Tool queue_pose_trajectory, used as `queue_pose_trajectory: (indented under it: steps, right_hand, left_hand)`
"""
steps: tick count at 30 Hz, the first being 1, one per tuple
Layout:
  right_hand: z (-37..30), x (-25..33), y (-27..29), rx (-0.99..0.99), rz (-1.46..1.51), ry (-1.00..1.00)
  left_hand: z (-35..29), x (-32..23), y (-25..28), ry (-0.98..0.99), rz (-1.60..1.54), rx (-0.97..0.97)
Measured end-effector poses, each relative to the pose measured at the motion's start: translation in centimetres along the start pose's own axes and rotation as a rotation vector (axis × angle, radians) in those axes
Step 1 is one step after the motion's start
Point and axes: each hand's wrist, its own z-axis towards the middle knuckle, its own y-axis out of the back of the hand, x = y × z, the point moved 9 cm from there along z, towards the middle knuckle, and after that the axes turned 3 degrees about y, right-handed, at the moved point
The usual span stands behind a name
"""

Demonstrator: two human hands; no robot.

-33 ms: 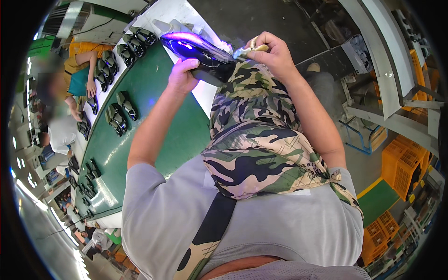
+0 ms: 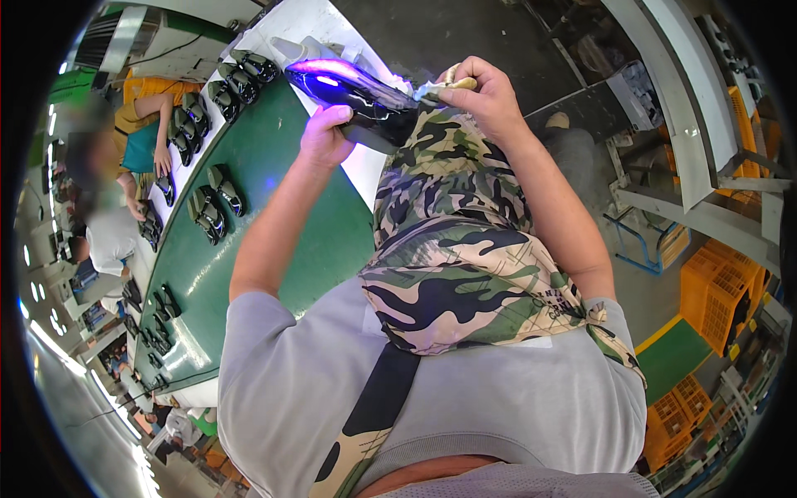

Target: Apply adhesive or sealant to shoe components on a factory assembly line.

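A glossy black shoe (image 2: 365, 104) is tilted in front of me, with violet-blue light reflecting along its upper side. My left hand (image 2: 329, 137) grips it from the near left side, thumb on top. At the shoe's right end, my right hand (image 2: 486, 95) is closed on a pale yellowish piece (image 2: 459, 84). Whether this is a folded cloth or a small tool I cannot tell. Its whitish tip touches or nearly touches the shoe. A camouflage apron (image 2: 465, 191) lies over my front just below the shoe.
A green conveyor belt (image 2: 282, 241) with a white border runs to my left, carrying several dark shoes (image 2: 207, 214). More shoes (image 2: 241, 79) line its far edge, where a co-worker's hand (image 2: 162, 162) touches one. Yellow crates (image 2: 718, 286) and a metal frame (image 2: 689, 108) stand at right.
The shoe has shifted very slightly in my left hand's grip, and its reflections differ. My right hand has moved a touch. The shoes on the belt have crept slightly toward me.
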Motion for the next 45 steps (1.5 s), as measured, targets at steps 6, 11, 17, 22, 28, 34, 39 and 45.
queue_pose_trajectory:
  steps: [6, 11, 17, 22, 28, 34, 39, 45]
  right_hand:
    - [-0.4, -0.9, 1.7, -0.218, 0.112, -0.044]
    - [-1.8, -0.7, 3.5, -0.363, 0.124, -0.071]
    - [-3.7, 0.0, 5.9, -0.519, 0.158, -0.047]
    - [-5.1, 0.3, 7.6, -0.677, 0.046, -0.037]
    - [-4.1, 1.2, 9.9, -0.703, 0.241, 0.013]
    - [-7.6, 0.0, 20.0, -0.980, 0.535, 0.039]
    - [-12.1, -7.9, 26.8, -1.162, 0.738, -0.100]
    - [-13.3, -12.2, 29.7, -1.202, 0.747, -0.207]
  left_hand:
    - [1.2, 0.7, -0.8, -0.018, -0.103, 0.021]
    - [1.5, 0.0, -3.2, -0.160, 0.127, -0.025]
    - [2.7, -0.2, -6.7, -0.226, 0.313, -0.069]
    - [4.1, 0.3, -8.2, -0.302, 0.528, -0.110]
    - [6.3, 2.0, -14.1, -0.267, 0.729, 0.002]
    - [12.2, 3.4, -19.3, -0.095, 0.766, 0.081]
    - [21.3, 1.9, -27.9, -0.113, 0.888, 0.151]
    - [36.7, -1.0, -42.5, -0.361, 1.408, 0.247]
